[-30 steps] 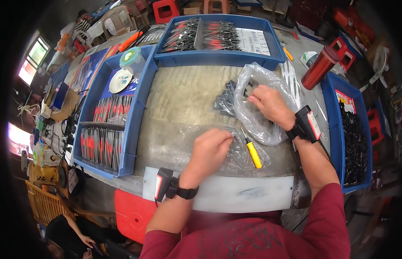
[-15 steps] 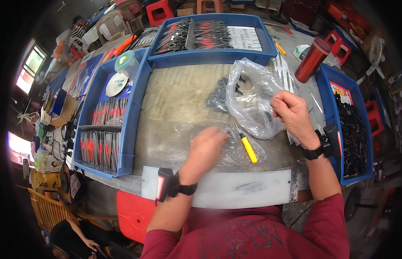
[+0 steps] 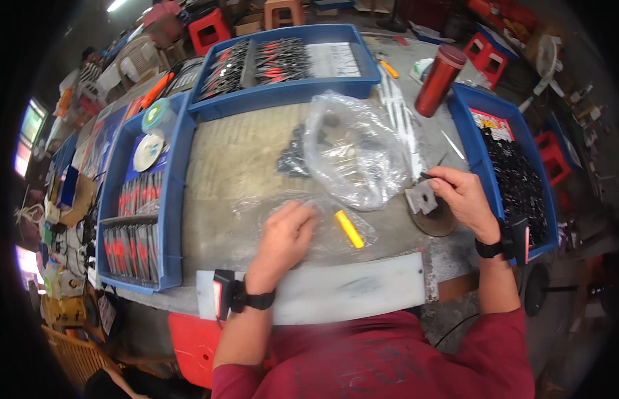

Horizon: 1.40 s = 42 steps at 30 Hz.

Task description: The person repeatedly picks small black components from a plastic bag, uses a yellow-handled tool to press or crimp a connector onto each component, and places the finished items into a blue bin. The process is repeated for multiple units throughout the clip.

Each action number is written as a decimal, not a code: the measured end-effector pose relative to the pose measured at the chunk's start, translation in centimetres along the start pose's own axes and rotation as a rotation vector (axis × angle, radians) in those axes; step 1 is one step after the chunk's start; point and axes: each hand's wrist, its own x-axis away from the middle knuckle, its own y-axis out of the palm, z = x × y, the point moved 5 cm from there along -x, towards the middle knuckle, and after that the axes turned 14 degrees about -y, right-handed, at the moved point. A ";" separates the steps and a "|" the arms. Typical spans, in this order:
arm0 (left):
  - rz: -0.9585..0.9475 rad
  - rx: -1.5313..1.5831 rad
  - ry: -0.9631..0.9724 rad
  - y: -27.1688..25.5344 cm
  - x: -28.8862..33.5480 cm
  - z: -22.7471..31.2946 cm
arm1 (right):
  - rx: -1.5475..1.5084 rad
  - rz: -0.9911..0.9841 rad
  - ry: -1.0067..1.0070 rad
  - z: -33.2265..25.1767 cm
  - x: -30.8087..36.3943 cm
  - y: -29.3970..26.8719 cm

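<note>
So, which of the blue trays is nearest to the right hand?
The blue tray of black parts on the right. The right hand is beside its inner wall; the top and left trays lie farther away.

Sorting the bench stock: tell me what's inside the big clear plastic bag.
The clear plastic bag shows small dark parts through its crinkled film, with more dark parts spilled beside it on the left. Glare hides their exact shape and number.

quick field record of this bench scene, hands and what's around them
left hand: palm down on a flat clear plastic sleeve
right hand: pinching a thin dark tool over a small grey metal block
between hands: yellow-handled tool, crumpled clear plastic bag
far right: red flask, blue tray of black parts
left: blue tray of red-handled tools
</note>
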 end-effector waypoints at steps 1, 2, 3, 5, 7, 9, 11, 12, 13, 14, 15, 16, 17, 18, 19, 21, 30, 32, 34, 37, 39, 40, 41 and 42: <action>-0.012 0.000 -0.018 0.1 0.0 0.0 | 0.073 0.002 -0.033 0.3 0.2 -0.3; 0.006 -0.019 0.004 0.1 0.1 0.2 | 0.115 0.021 -0.081 0.6 0.3 -0.6; 0.006 -0.025 0.017 0.2 0.1 0.3 | 0.154 0.043 -0.134 0.8 0.2 -0.7; 0.005 -0.026 -0.001 0.3 0.2 0.4 | 0.280 0.016 -0.214 1.3 0.2 -0.8; -0.012 -0.044 -0.001 0.4 0.2 0.5 | 0.344 -0.032 -0.218 1.7 0.4 -1.1; -0.051 -0.068 -0.051 0.5 0.2 0.3 | 0.347 -0.104 -0.145 2.3 0.7 -0.9; -0.055 -0.079 -0.035 0.5 0.3 0.4 | 0.368 -0.167 -0.138 2.6 0.9 -0.7; -0.066 -0.080 -0.058 0.5 0.2 0.3 | 0.377 -0.185 -0.136 2.7 0.9 -0.4; -0.060 -0.077 -0.034 0.5 0.2 0.4 | 0.378 -0.192 -0.161 2.8 0.9 -0.1; -0.058 -0.071 -0.031 0.5 0.2 0.5 | 0.421 -0.184 -0.176 2.9 0.8 0.1; -0.064 -0.063 -0.050 0.5 0.2 0.4 | 0.445 -0.182 -0.167 3.2 0.8 0.4; -0.059 -0.067 -0.030 0.5 0.2 0.5 | 0.461 -0.172 -0.163 3.4 0.8 0.5; -0.061 -0.068 -0.030 0.5 0.2 0.5 | 0.474 -0.167 -0.137 3.7 0.8 0.6; -0.068 -0.067 -0.050 0.5 0.2 0.4 | 0.466 -0.180 -0.154 3.8 0.8 0.7; -0.065 -0.074 -0.033 0.4 0.2 0.5 | 0.457 -0.198 -0.149 3.9 0.8 0.8; -0.073 -0.083 -0.039 0.4 0.2 0.5 | 0.464 -0.195 -0.151 3.9 0.8 0.9; -0.068 0.001 -0.022 0.3 0.2 0.7 | 0.419 -0.166 -0.146 4.1 1.0 1.0; -0.086 0.052 -0.062 0.4 0.3 0.2 | 0.425 -0.158 -0.145 4.0 1.0 0.9; -0.122 0.180 -0.151 0.4 0.3 -0.5 | 0.418 -0.103 -0.148 3.5 0.9 0.6; -0.205 0.513 -0.328 0.8 0.3 -1.7 | 0.350 0.008 -0.134 2.2 0.7 0.2; -0.271 0.762 -0.414 1.0 0.3 -1.9 | 0.281 0.054 -0.078 1.1 0.6 0.4; -0.288 0.802 -0.433 1.0 0.3 -1.9 | 0.203 0.066 -0.122 0.2 0.6 0.8; -0.310 0.841 -0.462 0.9 0.4 -1.9 | 0.136 0.081 -0.137 -0.7 0.6 1.2; -0.332 0.883 -0.492 0.9 0.5 -1.9 | 0.071 0.100 -0.172 -1.6 0.5 1.9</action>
